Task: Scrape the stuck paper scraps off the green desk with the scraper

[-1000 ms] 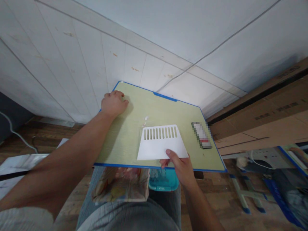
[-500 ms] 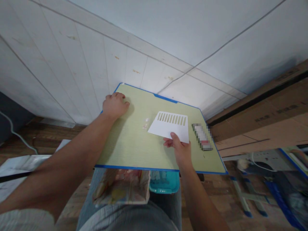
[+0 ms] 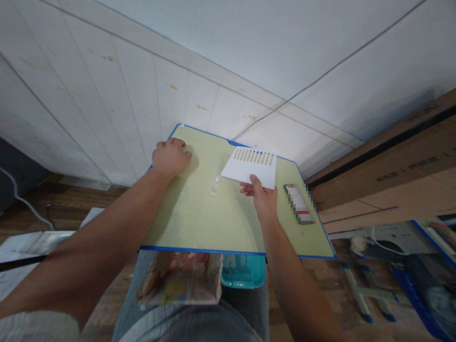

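My right hand (image 3: pixel 262 197) pinches the near edge of a white slotted card (image 3: pixel 249 172), thumb on top and fingers beneath. The card is a flat tapered sheet with a row of long slots along its far side, held above the table. My left hand (image 3: pixel 171 156) rests at the left edge of the pale green tabletop (image 3: pixel 203 218), fingers bent, apparently gripping the blue-trimmed edge. A few small whitish scraps (image 3: pixel 215 188) lie between the hands. To the right of the card lies a flat dark-edged item (image 3: pixel 299 204), blurred out by pixelation.
White panelled wall (image 3: pixel 138 90) stands behind the table, with a grey cable (image 3: pixel 313 80) running down it. Cardboard boxes (image 3: pixel 392 180) flank the right side. Below the near edge are an open paper bag (image 3: pixel 192 285) and a turquoise plastic basket (image 3: pixel 245 278) near my lap.
My right hand has moved the white slotted card away from me, toward the back edge of the table. My left hand has stayed in place.
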The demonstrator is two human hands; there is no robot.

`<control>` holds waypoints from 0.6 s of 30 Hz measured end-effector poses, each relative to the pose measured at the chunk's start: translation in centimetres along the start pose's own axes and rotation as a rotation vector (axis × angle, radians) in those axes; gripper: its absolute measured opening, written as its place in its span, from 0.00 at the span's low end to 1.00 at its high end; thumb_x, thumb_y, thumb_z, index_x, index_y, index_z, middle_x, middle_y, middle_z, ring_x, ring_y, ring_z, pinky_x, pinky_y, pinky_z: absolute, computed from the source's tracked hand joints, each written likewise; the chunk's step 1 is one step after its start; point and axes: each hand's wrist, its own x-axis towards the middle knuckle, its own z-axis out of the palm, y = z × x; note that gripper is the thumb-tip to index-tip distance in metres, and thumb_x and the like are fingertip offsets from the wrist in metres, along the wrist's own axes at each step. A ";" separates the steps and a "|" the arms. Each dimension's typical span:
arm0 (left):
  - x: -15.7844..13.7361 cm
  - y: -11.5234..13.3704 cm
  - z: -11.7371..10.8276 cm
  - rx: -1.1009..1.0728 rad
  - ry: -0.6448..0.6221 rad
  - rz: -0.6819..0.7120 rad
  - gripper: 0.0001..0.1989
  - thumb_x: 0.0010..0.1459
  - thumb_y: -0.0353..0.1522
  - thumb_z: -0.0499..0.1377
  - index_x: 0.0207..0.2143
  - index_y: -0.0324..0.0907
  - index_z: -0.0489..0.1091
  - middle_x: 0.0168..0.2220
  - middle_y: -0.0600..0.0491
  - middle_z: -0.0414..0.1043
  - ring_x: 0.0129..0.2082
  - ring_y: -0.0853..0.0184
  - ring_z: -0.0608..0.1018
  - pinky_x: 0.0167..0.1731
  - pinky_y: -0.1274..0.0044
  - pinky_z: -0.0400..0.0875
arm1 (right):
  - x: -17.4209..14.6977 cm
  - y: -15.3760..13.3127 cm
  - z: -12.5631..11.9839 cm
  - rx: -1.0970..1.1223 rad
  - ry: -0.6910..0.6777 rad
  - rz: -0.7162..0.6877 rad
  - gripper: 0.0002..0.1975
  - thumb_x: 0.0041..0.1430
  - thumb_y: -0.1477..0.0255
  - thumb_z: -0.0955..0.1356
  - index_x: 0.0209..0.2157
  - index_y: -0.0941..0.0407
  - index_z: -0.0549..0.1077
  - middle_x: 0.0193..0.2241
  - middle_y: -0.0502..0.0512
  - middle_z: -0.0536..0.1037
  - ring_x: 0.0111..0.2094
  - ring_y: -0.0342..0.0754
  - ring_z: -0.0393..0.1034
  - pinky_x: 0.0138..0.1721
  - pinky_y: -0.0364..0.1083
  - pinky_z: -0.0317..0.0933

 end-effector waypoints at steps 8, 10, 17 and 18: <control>-0.2 0.3 -0.2 -0.001 -0.003 0.007 0.35 0.75 0.41 0.58 0.79 0.44 0.83 0.82 0.37 0.79 0.80 0.34 0.76 0.79 0.47 0.77 | 1.4 0.1 0.0 -0.016 0.020 0.020 0.15 0.59 0.57 0.80 0.38 0.54 0.85 0.24 0.57 0.89 0.20 0.53 0.83 0.23 0.46 0.73; -0.2 0.3 -0.3 0.008 -0.002 0.003 0.35 0.75 0.41 0.59 0.78 0.45 0.83 0.82 0.37 0.79 0.79 0.33 0.76 0.79 0.47 0.77 | 1.6 -0.3 0.6 -0.019 -0.008 0.050 0.15 0.61 0.57 0.79 0.39 0.54 0.86 0.26 0.58 0.91 0.21 0.52 0.84 0.24 0.45 0.74; -0.1 0.2 -0.1 0.001 0.009 0.007 0.34 0.75 0.41 0.59 0.78 0.43 0.83 0.81 0.35 0.80 0.79 0.33 0.77 0.78 0.46 0.78 | 3.0 -1.7 1.3 -0.041 0.044 0.108 0.05 0.60 0.65 0.75 0.33 0.51 0.80 0.17 0.50 0.82 0.16 0.50 0.76 0.19 0.44 0.67; -0.1 0.2 -0.1 0.003 0.008 0.003 0.34 0.75 0.41 0.59 0.77 0.43 0.83 0.82 0.35 0.80 0.79 0.32 0.77 0.78 0.45 0.78 | 3.3 -1.7 1.6 -0.040 0.043 0.108 0.05 0.61 0.65 0.75 0.34 0.51 0.81 0.18 0.50 0.83 0.17 0.50 0.77 0.19 0.44 0.67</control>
